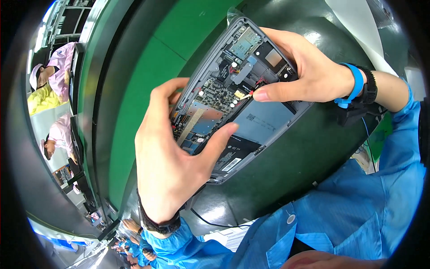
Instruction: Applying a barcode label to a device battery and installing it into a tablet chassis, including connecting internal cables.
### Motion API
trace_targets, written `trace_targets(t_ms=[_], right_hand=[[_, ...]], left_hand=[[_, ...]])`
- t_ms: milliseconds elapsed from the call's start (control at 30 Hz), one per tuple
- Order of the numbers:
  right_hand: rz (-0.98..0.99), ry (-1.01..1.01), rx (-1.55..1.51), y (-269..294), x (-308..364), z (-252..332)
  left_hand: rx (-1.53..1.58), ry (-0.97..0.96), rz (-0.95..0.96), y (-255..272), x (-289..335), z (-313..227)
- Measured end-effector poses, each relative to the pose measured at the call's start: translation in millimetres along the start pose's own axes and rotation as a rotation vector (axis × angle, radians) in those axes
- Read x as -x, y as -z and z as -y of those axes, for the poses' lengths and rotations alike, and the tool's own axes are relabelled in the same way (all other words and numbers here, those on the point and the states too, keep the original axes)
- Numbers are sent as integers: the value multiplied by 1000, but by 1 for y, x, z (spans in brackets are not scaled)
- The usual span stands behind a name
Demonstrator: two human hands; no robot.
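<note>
This is an electronics assembly workshop: an opened device [264, 119] bares its circuit board [216, 96] over a green bench [268, 175]. Co-workers in pink smocks and caps [62, 62] work beyond; the blurred blue-clad figures [147, 251] seem to be workers too.

Garment: bright blue jacket [340, 193], lower right of frame, fine pale lines in the cloth, surface creased. Pointed collar [282, 240] at lower centre; one round whitish button [291, 219] just above it. Dark inner garment [307, 248] shows at the neck opening.
Right hand [313, 69]: bare; blue strap [357, 83] at wrist with blue clasp [344, 103], black ridged band [371, 87] beside it; blue sleeve [396, 139].
Left hand [172, 143]: bare; black wristband [162, 227]; blue sleeve, cuff [174, 240] gathered.
</note>
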State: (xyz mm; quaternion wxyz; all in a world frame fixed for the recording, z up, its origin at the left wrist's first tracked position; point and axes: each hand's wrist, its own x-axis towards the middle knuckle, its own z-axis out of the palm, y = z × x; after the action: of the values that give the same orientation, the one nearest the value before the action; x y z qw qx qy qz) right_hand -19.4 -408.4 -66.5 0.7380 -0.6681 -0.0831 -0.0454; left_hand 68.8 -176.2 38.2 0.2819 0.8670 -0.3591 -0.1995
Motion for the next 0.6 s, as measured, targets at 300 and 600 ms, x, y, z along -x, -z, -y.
trace_targets(t_ms=[300,600], right_hand=[[-22,-15,-55,0,8,-3],[61,-18,58,4,7,-1]], left_hand=[[-123,40,49,-9,-15,-16],[-113,87,43,-12,-18,-18]])
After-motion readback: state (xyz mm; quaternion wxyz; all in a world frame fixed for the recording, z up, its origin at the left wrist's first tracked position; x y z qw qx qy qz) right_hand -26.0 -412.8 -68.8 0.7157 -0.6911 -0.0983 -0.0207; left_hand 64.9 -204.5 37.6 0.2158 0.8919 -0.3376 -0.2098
